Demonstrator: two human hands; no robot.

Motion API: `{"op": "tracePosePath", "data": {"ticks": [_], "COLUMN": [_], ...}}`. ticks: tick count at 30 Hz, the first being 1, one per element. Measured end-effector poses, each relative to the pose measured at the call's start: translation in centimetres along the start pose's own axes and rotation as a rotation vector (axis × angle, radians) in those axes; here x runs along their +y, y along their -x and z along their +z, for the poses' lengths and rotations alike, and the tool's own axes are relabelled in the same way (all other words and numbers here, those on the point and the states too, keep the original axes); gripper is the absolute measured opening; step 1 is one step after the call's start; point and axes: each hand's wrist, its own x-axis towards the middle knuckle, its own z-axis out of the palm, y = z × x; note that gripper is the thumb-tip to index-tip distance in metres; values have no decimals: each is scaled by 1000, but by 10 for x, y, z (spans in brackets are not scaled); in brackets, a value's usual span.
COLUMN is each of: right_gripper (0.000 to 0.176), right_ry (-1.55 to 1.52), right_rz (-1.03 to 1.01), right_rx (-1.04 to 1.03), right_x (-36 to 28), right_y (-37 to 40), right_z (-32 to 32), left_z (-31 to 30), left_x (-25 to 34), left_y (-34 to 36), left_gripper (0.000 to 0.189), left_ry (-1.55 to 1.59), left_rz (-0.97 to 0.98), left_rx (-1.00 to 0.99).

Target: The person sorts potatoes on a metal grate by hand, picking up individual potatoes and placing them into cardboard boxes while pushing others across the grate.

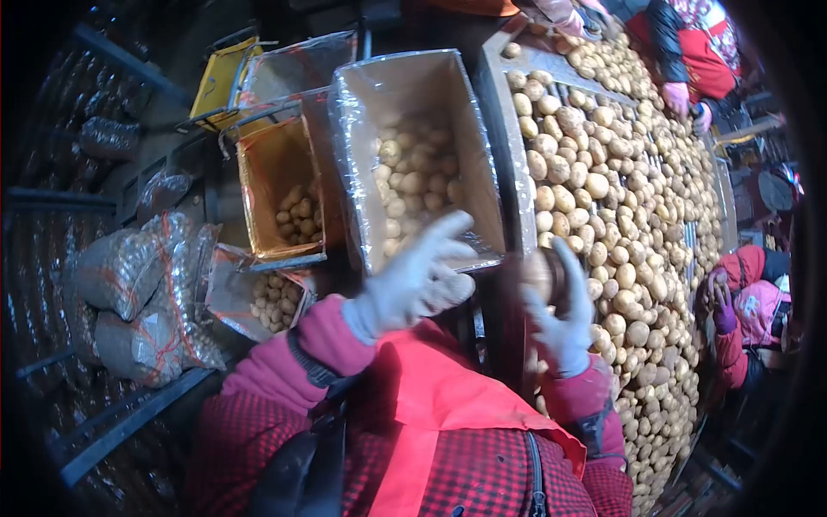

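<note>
My left hand [413,280], in a pale grey glove, is over the near end of a large lined box [357,155] with potatoes [418,172] at its bottom. Its fingers are spread and nothing shows in them. My right hand [562,314], gloved the same way, is at the left edge of the sorting table [510,112]. Its thumb and fingers are around a brownish potato [540,276], which is blurred. Many loose potatoes [633,250] cover the table to the right of that hand.
Left of the large box are an orange-lined crate [250,189], a smaller lined crate [226,289] with potatoes and a yellow crate [222,82]. Full clear bags [142,332] stand farther left. Co-workers [745,310] are along the table's far side, one with pink gloves [678,97].
</note>
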Motion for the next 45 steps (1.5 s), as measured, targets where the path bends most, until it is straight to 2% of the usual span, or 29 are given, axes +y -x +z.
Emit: {"op": "tracePosePath", "data": {"ticks": [1,2,3,5,6,7,9,11,12,13,15,16,19,21,22,23,25,27,29,31,32,33,34,35,37,39,40,43,45], "right_gripper": [61,60,61,63,65,63,58,53,51,50,49,49,48,47,46,47,47,47,47,48,44,40,39,38,39,39,40,40,38], "right_ry": [-139,-331,13,-77,-163,-119,-213,-314,-364,-355,-346,-343,-233,-216,-198,-114,-72,-130,-246,-200,-324,-565,-514,-463,-684,-532,-581,-672,-511], "right_rz": [-22,8,-275,-312,-301,-205,7,155,229,211,161,131,67,18,5,-109,-142,-3,113,46,146,268,261,254,224,183,257,211,215], "right_rx": [-52,-235,-281,-330,-349,-355,-330,-321,-309,-311,-307,-295,-277,-220,-190,-131,-9,20,74,290,327,347,399,451,573,672,666,696,574], "right_x": [-14,-33,-43,-42,-34,-32,-13,-6,-2,-1,0,0,0,-1,-3,7,15,11,12,24,20,18,35,53,58,78,89,109,113], "right_y": [-6,-17,-22,-16,-14,-10,-4,-1,0,0,-1,0,-4,-8,-9,-9,-12,-15,-20,-24,-25,-24,-25,-26,-27,-28,-27,-26,-19], "right_z": [25,43,50,73,80,78,78,73,71,69,66,64,55,42,34,32,23,-2,-23,-41,-57,-70,-78,-84,-102,-113,-116,-118,-133], "left_z": [3,2,-13,-41,-55,-66,-95,-133,-159,-188,-260,-274,-258,-228,-204,-178,-134,-71,-16,50,69,96,99,146,208,268,301,370,401], "left_x": [-17,-32,-40,-54,-45,-36,-29,-33,-44,-62,-110,-124,-130,-99,-82,-63,-27,6,29,53,56,59,58,56,51,31,24,-17,-47], "left_y": [-10,-19,-12,2,18,35,70,107,123,135,158,165,134,94,68,46,7,-29,-75,-116,-139,-162,-182,-215,-257,-298,-309,-356,-386], "left_gripper": [60,60,56,48,45,44,41,41,42,43,48,51,55,54,53,53,51,51,50,48,47,48,51,52,57,61,62,63,65], "left_ry": [-7,-20,25,117,-132,-380,-223,-221,-229,-238,-451,-561,-814,-753,-858,-949,-1227,-1425,-1389,-1464,-1499,-1499,-1476,-1489,-1523,-1546,-1610,-1592,-1612], "left_rz": [118,233,222,201,270,331,253,310,298,288,227,196,397,380,519,669,807,895,1039,1181,1186,1211,1235,1278,1310,1402,1413,1475,1423], "left_rx": [-79,-160,-147,-120,-6,106,506,852,973,1091,1134,1143,1141,1035,956,884,727,508,142,-157,-234,-311,-364,-493,-664,-825,-876,-1104,-1340]}}
